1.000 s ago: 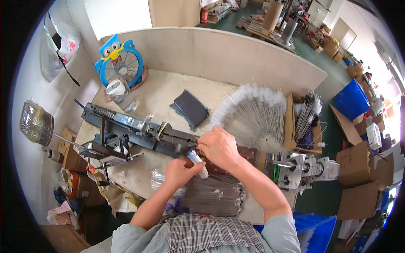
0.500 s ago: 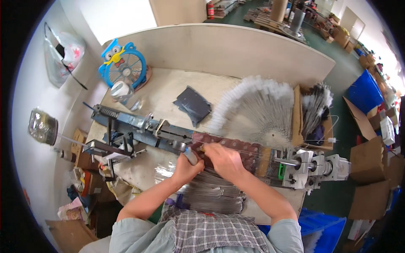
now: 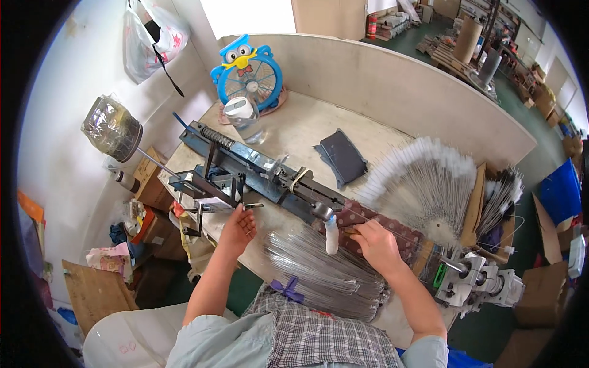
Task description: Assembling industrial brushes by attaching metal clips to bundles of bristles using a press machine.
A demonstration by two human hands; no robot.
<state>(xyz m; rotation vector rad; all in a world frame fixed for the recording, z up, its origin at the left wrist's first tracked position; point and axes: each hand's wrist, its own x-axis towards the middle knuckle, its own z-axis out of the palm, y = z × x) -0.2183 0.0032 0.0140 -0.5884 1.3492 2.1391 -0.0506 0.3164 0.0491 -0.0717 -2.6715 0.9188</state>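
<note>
My left hand (image 3: 238, 231) is raised beside a dark metal bracket (image 3: 211, 193) on the bench fixture, fingers loosely curled and slightly apart, fingertips close to a thin rod. It shows nothing held. My right hand (image 3: 377, 244) is closed in a pinch over a maroon polka-dot cloth (image 3: 405, 240). A small yellowish bit shows at its fingertips; what it is I cannot make out. Between the hands stands a white-wrapped lever handle (image 3: 332, 238) below a round metal end, untouched. A long dark metal fixture (image 3: 264, 178) runs diagonally across the table.
Thin metal wires (image 3: 325, 270) lie bundled near my apron. More white-tipped wires (image 3: 423, 178) fan out at the back right, beside a cardboard box (image 3: 473, 211). A clamp mechanism (image 3: 478, 279) sits at the right end. A blue fan (image 3: 250, 83), water jug (image 3: 245, 119) and dark pad (image 3: 343, 158) stand behind.
My left hand has let go of the white-wrapped handle and moved left to the bracket. My right hand stays over the polka-dot cloth. The whole view has shifted and tilted.
</note>
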